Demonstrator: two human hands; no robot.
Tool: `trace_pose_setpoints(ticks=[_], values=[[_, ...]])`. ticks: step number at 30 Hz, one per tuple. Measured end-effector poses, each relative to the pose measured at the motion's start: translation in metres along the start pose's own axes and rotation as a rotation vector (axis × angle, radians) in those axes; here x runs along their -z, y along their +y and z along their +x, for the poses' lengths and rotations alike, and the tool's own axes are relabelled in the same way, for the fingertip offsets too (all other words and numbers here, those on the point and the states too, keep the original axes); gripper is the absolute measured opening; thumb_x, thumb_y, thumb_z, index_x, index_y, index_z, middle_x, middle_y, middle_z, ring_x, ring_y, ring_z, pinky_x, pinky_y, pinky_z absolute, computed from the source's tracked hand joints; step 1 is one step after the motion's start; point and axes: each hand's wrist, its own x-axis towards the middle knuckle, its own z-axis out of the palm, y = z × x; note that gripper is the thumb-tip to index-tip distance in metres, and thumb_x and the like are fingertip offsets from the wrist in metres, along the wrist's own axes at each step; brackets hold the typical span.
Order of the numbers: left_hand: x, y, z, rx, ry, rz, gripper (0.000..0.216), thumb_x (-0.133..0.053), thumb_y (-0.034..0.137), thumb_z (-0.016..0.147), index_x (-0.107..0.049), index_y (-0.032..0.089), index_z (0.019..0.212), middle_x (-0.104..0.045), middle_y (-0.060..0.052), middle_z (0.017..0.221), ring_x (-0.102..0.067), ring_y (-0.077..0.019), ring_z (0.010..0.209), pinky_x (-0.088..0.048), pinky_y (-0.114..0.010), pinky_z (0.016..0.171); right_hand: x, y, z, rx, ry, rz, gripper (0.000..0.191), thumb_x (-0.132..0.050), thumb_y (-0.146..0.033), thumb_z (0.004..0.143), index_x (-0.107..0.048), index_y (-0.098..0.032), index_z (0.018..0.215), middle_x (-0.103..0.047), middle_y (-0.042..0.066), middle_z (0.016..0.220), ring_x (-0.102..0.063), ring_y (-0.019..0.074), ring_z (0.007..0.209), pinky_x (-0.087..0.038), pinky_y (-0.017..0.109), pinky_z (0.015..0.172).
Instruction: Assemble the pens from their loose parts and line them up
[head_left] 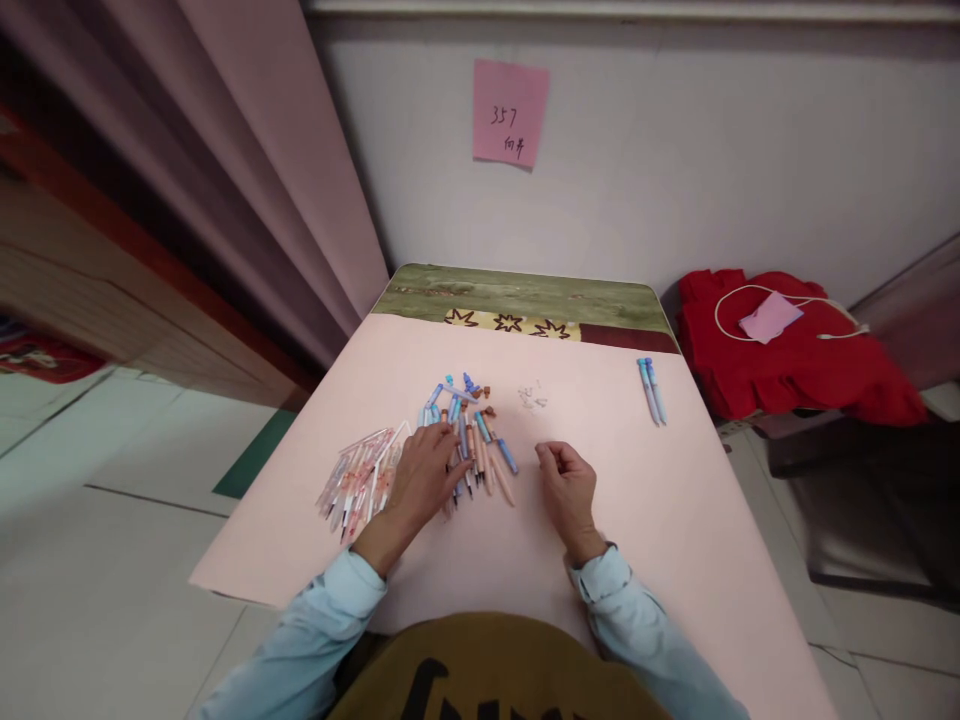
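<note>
My left hand [426,472] lies on a heap of loose pen parts [472,430], blue and peach barrels with small caps, its fingers reaching into them; I cannot make out whether it grips one. To its left lies a bundle of clear-wrapped refills [358,478]. My right hand [566,488] rests on the pink table cover [637,500], fingers curled in a loose fist, and what they hold, if anything, is hidden. Small springs [533,397] lie just beyond it. Two finished blue pens [652,390] lie side by side at the far right.
A wall with a pink sticky note [509,112] stands behind the table. A pink curtain [285,180] hangs at the left. On the right a red cloth [787,350] with a white cable and pink note covers a low seat.
</note>
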Motion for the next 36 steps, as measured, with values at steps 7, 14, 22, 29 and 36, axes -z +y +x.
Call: trace_pose_setpoints(ticks=[7, 14, 22, 29, 36], values=[[0.011, -0.007, 0.038, 0.092, -0.244, 0.071, 0.079, -0.081, 0.04, 0.064, -0.052, 0.023, 0.136, -0.023, -0.018, 0.16, -0.015, -0.0435, 0.146, -0.013, -0.062, 0.114, 0.0, 0.001, 0.0, -0.001, 0.0, 0.024, 0.037, -0.059, -0.05, 0.085, -0.069, -0.015, 0.082, -0.06, -0.001, 0.064, -0.048, 0.0122, 0.058, -0.04, 0.023, 0.056], [0.011, -0.012, 0.059, 0.081, -0.413, 0.151, 0.079, -0.082, 0.039, 0.059, -0.056, 0.018, 0.131, -0.02, -0.022, 0.161, -0.009, -0.0419, 0.148, -0.004, -0.065, 0.113, 0.001, 0.0, 0.001, 0.009, -0.002, 0.029, 0.036, -0.059, -0.049, 0.085, -0.069, -0.014, 0.081, -0.06, -0.001, 0.064, -0.049, 0.0123, 0.058, -0.04, 0.023, 0.057], [0.006, -0.01, 0.063, 0.114, -0.427, 0.108, 0.082, -0.082, 0.033, 0.056, -0.052, 0.014, 0.13, -0.018, -0.024, 0.16, -0.01, -0.0414, 0.148, -0.007, -0.065, 0.114, 0.001, -0.001, 0.001, -0.002, -0.01, 0.044, 0.034, -0.06, -0.047, 0.085, -0.069, -0.014, 0.081, -0.059, -0.001, 0.064, -0.048, 0.0119, 0.058, -0.039, 0.022, 0.056], [0.02, -0.003, 0.05, 0.176, -0.23, 0.034, 0.067, -0.08, 0.035, 0.06, -0.052, 0.015, 0.117, -0.012, -0.025, 0.161, -0.01, -0.0406, 0.148, -0.01, -0.062, 0.115, 0.0, 0.002, 0.001, 0.047, 0.004, 0.07, 0.03, -0.061, -0.044, 0.087, -0.068, -0.016, 0.08, -0.059, -0.001, 0.063, -0.049, 0.0114, 0.057, -0.041, 0.022, 0.054], [0.027, 0.03, 0.013, 0.107, -0.147, -0.44, 0.067, -0.081, 0.042, 0.064, -0.051, 0.02, 0.12, -0.02, -0.019, 0.16, -0.017, -0.0357, 0.148, -0.023, -0.053, 0.116, 0.004, -0.009, -0.004, 0.437, -0.059, -0.053, 0.021, -0.063, -0.026, 0.088, -0.069, -0.02, 0.106, -0.066, 0.002, 0.08, -0.054, 0.0111, 0.058, -0.05, 0.024, 0.058]])
